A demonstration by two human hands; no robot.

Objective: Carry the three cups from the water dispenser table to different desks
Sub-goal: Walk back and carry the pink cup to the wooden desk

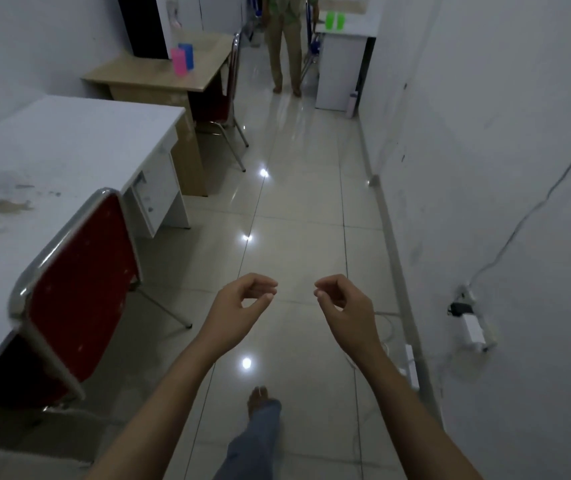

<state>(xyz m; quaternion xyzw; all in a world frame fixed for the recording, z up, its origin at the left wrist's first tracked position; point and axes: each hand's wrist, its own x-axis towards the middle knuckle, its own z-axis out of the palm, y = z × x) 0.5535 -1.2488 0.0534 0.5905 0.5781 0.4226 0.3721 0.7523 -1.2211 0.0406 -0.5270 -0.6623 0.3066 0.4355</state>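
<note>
A pink cup [178, 62] and a blue cup [187, 54] stand together on a wooden desk [145, 76] far ahead on the left. Two green cups [334, 21] stand on a white table [346, 31] at the far end on the right. My left hand [242, 303] and my right hand [341, 303] hover side by side over the tiled floor, far from all the cups. Both hold nothing, with the fingers loosely curled.
A white desk [52, 143] with a red chair [79, 299] lines the near left. Another red chair [230, 81] stands by the wooden desk. A person [286, 46] stands in the aisle far ahead. Plugs and cables [469, 317] hang on the right wall.
</note>
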